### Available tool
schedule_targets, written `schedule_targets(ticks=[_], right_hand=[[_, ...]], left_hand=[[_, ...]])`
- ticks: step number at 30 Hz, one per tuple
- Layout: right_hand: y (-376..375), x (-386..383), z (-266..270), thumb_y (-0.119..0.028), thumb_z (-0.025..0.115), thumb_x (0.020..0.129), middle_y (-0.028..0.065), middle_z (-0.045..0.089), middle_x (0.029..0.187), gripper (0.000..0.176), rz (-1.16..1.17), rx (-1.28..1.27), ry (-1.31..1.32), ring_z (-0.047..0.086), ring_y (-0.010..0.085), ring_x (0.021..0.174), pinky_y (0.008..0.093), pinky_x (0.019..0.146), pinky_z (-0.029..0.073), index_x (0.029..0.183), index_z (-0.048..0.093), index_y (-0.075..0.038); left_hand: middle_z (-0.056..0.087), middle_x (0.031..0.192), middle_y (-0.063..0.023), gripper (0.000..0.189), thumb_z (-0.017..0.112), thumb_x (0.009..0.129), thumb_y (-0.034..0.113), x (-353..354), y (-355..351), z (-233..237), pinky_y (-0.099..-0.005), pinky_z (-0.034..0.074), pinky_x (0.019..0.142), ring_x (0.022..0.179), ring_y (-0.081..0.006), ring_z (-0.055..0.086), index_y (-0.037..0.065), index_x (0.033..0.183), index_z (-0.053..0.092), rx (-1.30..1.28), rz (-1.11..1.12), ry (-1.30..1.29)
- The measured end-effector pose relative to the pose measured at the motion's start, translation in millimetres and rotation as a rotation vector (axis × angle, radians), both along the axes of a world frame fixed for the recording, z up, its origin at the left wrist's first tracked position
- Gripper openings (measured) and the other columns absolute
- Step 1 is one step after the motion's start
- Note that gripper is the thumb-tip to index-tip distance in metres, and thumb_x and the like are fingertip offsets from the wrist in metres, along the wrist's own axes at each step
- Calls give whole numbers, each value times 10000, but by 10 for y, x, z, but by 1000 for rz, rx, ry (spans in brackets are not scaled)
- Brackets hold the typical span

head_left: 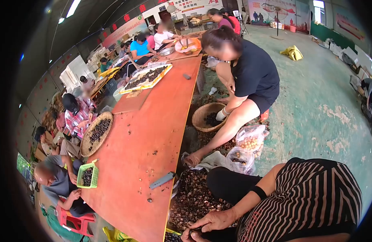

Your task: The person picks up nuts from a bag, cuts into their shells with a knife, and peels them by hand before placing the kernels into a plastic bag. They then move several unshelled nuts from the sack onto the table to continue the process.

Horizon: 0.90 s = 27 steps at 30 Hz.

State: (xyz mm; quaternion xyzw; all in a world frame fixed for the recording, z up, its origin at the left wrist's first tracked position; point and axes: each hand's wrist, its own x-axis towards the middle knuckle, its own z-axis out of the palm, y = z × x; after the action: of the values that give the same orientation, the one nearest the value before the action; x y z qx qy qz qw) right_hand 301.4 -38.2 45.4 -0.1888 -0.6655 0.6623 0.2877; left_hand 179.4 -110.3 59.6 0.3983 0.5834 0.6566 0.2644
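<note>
Left hand (212, 221), fingers spread, overlaps right hand (190, 234), grip indiscernible; any dropped piece would likely vanish into the shell pile (194, 197).

A big communal work shed. People (252, 76) sit along a long orange table (153, 121) among baskets (197, 117) and heaped dark shells (194, 197).

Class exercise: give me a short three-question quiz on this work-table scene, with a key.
1. True or false: the long table is blue.
2. What lies on the round woven tray? A) dark round pieces B) bottles C) folded cloths
3. Fill in: the small basket at the table's left edge is ____.
Key: 1 false; 2 A; 3 green.
</note>
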Motion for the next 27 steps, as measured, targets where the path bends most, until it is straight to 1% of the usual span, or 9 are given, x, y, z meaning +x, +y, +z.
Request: schedule_targets(ticks=[3, 4, 5, 8, 10, 12, 14, 15, 27], right_hand=[[24, -57, -201, -120, 482, 915, 97, 627, 1068, 422, -55, -69, 4, 578, 146, 967, 287, 852, 452, 1329, 477, -39], [109, -43, -323, -129, 470, 920, 70, 633, 982, 414, -87, -106, -68, 573, 120, 890, 273, 801, 462, 1323, 485, -39], [253, 2, -464, -175, 435, 968, 112, 535, 1313, 422, 8, -230, -199, 510, 174, 1185, 273, 970, 404, 1367, 422, -38], [196, 165, -23, -179, 448, 961, 42, 603, 934, 439, 57, -300, -139, 531, 101, 824, 248, 768, 447, 1380, 418, -50], [133, 196, 55, -174, 447, 961, 23, 570, 865, 458, 114, -316, -84, 498, 85, 768, 246, 716, 435, 1402, 387, -64], [81, 204, 148, -170, 447, 962, 3, 537, 796, 480, 168, -333, -22, 465, 70, 712, 245, 664, 423, 1424, 356, -78], [48, 215, 248, -196, 441, 969, -22, 447, 730, 507, 197, -344, 11, 429, 63, 666, 213, 578, 380, 1442, 302, -76], [54, 176, 237, -199, 440, 973, -23, 422, 711, 521, 197, -331, 86, 420, 62, 659, 214, 560, 370, 1452, 274, -80], [12, 254, 327, -159, 411, 995, -28, 351, 692, 489, 238, -497, 95, 335, 74, 636, 230, 606, 359, 1449, 269, -47]], left_hand=[[597, 918, -100, 304, 562, 922, 287, 89, -72, 61, -337, 453, 759, 837, -208, 545, -9, 981, 599, -82, -41, -100], [608, 928, -111, 287, 530, 937, 255, 85, -77, 31, -335, 457, 769, 846, -213, 557, -20, 995, 593, -13, -204, 152], [605, 938, -115, 278, 526, 938, 244, 141, -81, 29, -338, 457, 770, 848, -215, 556, -20, 1000, 590, -51, -221, 140], [578, 943, -97, 243, 508, 946, 221, 162, -16, 42, -328, 464, 749, 860, -195, 536, -8, 1001, 569, -99, -67, -56], [569, 971, -90, 242, 512, 947, 238, 174, -27, 143, -324, 465, 747, 879, -186, 530, 16, 1034, 551, -78, -53, -277], [567, 1002, -92, 238, 517, 946, 242, 165, -22, 132, -327, 464, 759, 897, -186, 529, 42, 1074, 532, -77, -60, -275], [577, 993, -91, 218, 526, 939, 231, 135, 1, 89, -329, 462, 768, 890, -184, 534, 51, 1061, 537, -80, -30, -24], [587, 977, -92, 209, 531, 931, 219, 202, -12, 165, -334, 460, 776, 882, -185, 537, 37, 1031, 551, -109, -45, -214], [567, 972, -84, 271, 528, 940, 293, 216, -17, 159, -337, 453, 793, 889, -179, 525, 34, 1021, 541, -60, -69, -77]])
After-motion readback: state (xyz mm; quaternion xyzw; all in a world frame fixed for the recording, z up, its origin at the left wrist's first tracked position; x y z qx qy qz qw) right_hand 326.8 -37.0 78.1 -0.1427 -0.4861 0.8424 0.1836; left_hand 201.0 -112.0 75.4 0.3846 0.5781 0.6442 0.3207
